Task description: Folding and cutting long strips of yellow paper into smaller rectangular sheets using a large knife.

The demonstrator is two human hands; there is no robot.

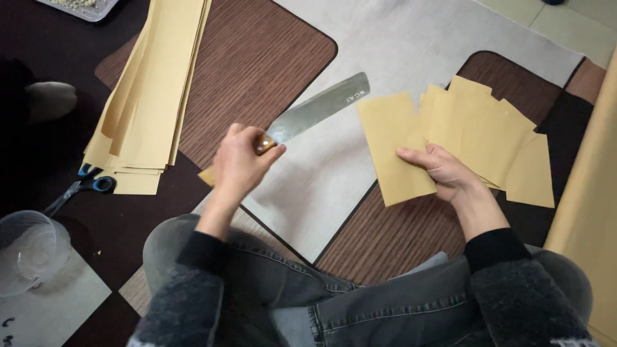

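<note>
— Head view: what do the hands hold?

— The left hand (pixel 239 162) is closed around the wooden handle of a knife (pixel 318 110), whose broad steel blade angles up and to the right over a pale mat (pixel 360 167). The right hand (pixel 443 172) pinches a yellow sheet (pixel 392 148) by its lower right edge, thumb on top, fingers under. The blade tip sits just beside the sheet's top left corner; I cannot tell whether they touch.

— Where does the sheet lie?

— Over the seam between the pale mat and a brown wood-grain mat (pixel 392 238). Right behind it, a fanned pile (pixel 498 138) of similar cut sheets spreads out to the right, partly under the hand.

— Anything else around?

— A tall stack (pixel 151 90) of long yellow strips lies at upper left. Blue-handled scissors (pixel 83 187) sit just below its corner, and a clear plastic cup (pixel 27 250) rests at the far left. A tray (pixel 80 8) peeks in at the top left edge. The person sits cross-legged in grey jeans, knees at the bottom of the view.
</note>
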